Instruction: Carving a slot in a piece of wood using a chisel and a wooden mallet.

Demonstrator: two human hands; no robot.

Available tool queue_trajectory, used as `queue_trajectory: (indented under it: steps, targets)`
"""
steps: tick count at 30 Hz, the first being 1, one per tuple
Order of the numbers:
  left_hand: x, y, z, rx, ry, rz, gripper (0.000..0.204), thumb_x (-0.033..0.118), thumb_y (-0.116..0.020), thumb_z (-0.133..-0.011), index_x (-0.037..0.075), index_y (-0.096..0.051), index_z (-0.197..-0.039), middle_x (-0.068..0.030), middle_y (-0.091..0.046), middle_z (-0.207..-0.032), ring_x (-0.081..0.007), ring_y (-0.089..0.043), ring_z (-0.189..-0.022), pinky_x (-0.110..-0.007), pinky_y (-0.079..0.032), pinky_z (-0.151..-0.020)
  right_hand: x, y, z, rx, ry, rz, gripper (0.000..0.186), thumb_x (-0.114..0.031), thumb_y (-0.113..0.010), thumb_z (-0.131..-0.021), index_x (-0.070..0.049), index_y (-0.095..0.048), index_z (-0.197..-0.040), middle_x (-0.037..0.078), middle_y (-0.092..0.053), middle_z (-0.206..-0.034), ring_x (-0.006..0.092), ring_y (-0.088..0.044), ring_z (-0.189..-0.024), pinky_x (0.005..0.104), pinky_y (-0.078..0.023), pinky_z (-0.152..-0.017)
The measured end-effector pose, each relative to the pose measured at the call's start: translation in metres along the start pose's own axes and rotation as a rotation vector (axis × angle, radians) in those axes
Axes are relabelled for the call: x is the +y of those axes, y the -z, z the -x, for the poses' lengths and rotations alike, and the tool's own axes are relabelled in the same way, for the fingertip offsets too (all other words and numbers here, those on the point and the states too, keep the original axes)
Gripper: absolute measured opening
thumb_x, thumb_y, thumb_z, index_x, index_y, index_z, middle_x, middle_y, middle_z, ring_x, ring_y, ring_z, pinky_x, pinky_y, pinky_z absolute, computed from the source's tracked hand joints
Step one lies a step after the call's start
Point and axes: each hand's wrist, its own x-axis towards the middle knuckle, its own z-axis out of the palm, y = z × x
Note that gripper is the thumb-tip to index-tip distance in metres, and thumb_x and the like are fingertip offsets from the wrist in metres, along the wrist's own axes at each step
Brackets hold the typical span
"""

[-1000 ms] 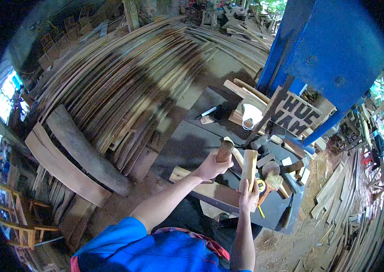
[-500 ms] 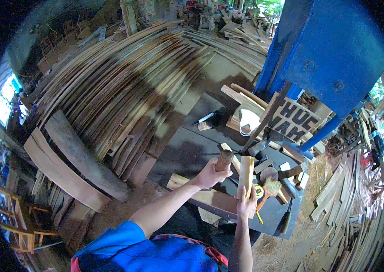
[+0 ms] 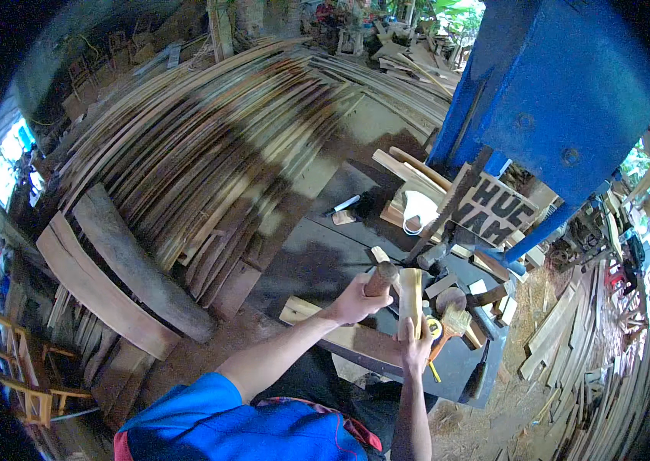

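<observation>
My left hand [image 3: 356,301] is wrapped round a rounded brown wooden piece [image 3: 380,280], with a pale tip showing beyond it. Just to its right my right hand [image 3: 415,342] grips a pale squared wooden block [image 3: 410,292] that points away from me. Both are over a dark metal table [image 3: 302,246], where a pale board [image 3: 302,310] lies under my arms. Beside my right hand are a yellow tape measure [image 3: 433,328] and a brush with an orange handle [image 3: 454,326].
A blue bandsaw [image 3: 548,92] stands at upper right, its toothed blade [image 3: 448,207] descending to the table among offcuts, tools and a white mask [image 3: 420,207]. Long stacked planks [image 3: 210,146] fill the left, wooden chair frames [image 3: 29,369] the lower left, scrap boards [image 3: 552,330] the right floor.
The whole view has shifted a little, so table and hands sit lower in the picture. Both hands keep their grips, with little visible movement relative to the table.
</observation>
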Motion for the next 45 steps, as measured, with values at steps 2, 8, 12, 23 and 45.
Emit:
queue_trajectory:
  steps: [2,8,12,23,45]
  targets:
    - [-0.003,-0.003,-0.001,-0.008,0.014,0.029,0.021,0.009,-0.065,-0.086,0.012,-0.050,-0.072,0.0069,-0.044,-0.057,-0.0054,-0.042,-0.050,-0.025,-0.033,-0.047,-0.007,0.006,0.003,-0.017,0.045,-0.105,0.053,-0.030,-0.066,-0.090,0.003,-0.055,-0.130,0.016,-0.067,-0.100,0.0224,-0.065,-0.092,0.0367,-0.052,-0.080]
    - [-0.012,-0.002,0.000,0.234,-0.069,-0.027,0.028,0.015,-0.070,-0.085,0.014,-0.049,-0.066,0.0084,-0.051,-0.063,-0.0029,-0.048,-0.057,-0.024,-0.037,-0.051,-0.176,0.055,0.015,0.096,0.648,0.213,0.044,-0.018,-0.066,-0.088,0.006,-0.057,-0.124,0.016,-0.067,-0.104,0.0196,-0.064,-0.094,0.0337,-0.051,-0.082]
    - [0.003,0.004,-0.008,-0.041,-0.005,0.064,0.028,0.012,-0.067,-0.085,0.013,-0.048,-0.064,0.0077,-0.044,-0.055,-0.0024,-0.041,-0.050,-0.024,-0.030,-0.046,-0.256,0.067,0.045,0.197,0.666,0.093,0.046,-0.015,-0.066,-0.088,0.007,-0.055,-0.126,0.015,-0.068,-0.104,0.0192,-0.065,-0.094,0.0297,-0.053,-0.076]
    - [0.003,0.000,0.001,-0.049,-0.036,0.083,0.024,0.008,-0.067,-0.083,0.010,-0.051,-0.066,0.0063,-0.047,-0.057,-0.0029,-0.042,-0.052,-0.023,-0.032,-0.049,-0.269,0.064,0.064,0.216,1.011,0.213,0.060,-0.019,-0.078,-0.078,-0.002,-0.054,-0.131,0.020,-0.070,-0.096,0.0270,-0.073,-0.083,0.0359,-0.058,-0.072]
    - [0.020,0.013,-0.011,0.135,-0.099,0.373,0.027,0.011,-0.053,-0.089,0.012,-0.039,-0.066,0.0051,-0.030,-0.049,-0.0077,-0.027,-0.040,-0.026,-0.021,-0.039,-0.038,0.016,-0.008,0.193,0.314,-0.006,0.045,-0.024,-0.061,-0.095,0.000,-0.049,-0.131,0.013,-0.062,-0.089,0.0161,-0.062,-0.062,0.0274,-0.048,-0.048]
